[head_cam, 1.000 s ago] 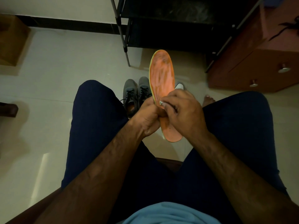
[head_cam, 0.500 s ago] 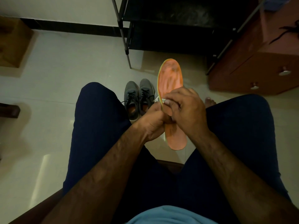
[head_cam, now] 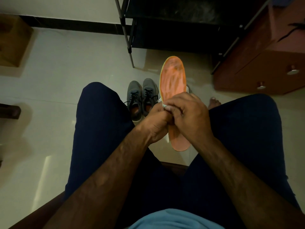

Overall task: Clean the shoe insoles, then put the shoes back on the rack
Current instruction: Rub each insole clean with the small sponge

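Looking down from my head, I sit with my knees apart and hold the orange insole (head_cam: 173, 78) up between them. Its toe end points away from me toward the shoe rack and its heel end hangs below my hands. My left hand (head_cam: 155, 123) grips the insole by its left edge near the middle, fingers curled under it. My right hand (head_cam: 189, 118) lies over the top face, fingertips curled and pinching a small pale wipe (head_cam: 165, 105) against that same edge, right beside my left thumb. Only a corner of the wipe shows. The insole's upper face is streaked with darker smears. On the pale tiled floor (head_cam: 66, 80), just beyond my left knee, the pair of grey lace-up shoes (head_cam: 142, 98) stands side by side, toes toward the rack, with orange showing inside their openings. A white shape peeks out behind the insole, too hidden to identify. The black shoe rack (head_cam: 181, 12) stands by the far wall, with a reddish-brown cabinet (head_cam: 264, 68) with round knobs to its right. My bare toes (head_cam: 214, 103) show by my right knee.
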### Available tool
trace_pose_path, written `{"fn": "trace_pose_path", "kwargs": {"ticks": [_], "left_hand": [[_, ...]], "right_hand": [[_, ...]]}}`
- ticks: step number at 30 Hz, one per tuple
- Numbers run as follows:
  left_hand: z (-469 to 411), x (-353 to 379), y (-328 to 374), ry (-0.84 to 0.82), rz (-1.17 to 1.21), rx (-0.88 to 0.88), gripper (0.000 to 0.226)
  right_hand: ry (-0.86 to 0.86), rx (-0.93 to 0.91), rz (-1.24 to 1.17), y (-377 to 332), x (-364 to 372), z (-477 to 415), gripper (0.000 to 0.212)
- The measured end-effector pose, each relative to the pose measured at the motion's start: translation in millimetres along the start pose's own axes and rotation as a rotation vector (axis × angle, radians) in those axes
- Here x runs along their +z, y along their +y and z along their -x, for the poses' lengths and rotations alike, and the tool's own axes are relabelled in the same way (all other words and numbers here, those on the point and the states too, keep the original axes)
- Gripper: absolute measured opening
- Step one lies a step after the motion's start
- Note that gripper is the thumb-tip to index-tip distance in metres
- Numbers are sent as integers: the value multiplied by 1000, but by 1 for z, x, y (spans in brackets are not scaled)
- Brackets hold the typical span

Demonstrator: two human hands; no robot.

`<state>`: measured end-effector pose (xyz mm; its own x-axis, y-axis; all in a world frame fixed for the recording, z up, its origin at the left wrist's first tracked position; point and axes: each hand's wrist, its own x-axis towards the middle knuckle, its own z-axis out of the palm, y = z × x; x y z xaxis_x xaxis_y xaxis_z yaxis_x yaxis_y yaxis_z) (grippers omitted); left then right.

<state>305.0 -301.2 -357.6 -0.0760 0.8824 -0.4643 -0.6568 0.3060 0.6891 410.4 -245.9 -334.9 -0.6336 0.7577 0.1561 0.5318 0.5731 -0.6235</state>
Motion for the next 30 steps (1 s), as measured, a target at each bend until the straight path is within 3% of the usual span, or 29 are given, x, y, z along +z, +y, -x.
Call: {"fn": "trace_pose_path", "kwargs": {"ticks": [6, 9, 15, 18, 25, 30], "left_hand": [[-1, 5, -3, -70, -54, -28, 40], [0, 1, 1, -26, -3, -24, 34], [0, 6, 0, -37, -31, -56, 47], [-1, 1, 1, -15, 29, -28, 38], [-4, 3, -1, -23, 8, -60, 57], [-1, 0, 2, 1, -1, -23, 46]], "right_hand": [[43, 73, -4, 4, -2, -14, 17], [10, 33, -1, -1, 0, -5, 18], [55, 92, -12, 4, -1, -14, 18], [16, 68, 4, -1, 1, -3, 19], [31, 139, 8, 3, -2, -14, 20], [-6, 103, 30, 1, -3, 1, 17]]}}
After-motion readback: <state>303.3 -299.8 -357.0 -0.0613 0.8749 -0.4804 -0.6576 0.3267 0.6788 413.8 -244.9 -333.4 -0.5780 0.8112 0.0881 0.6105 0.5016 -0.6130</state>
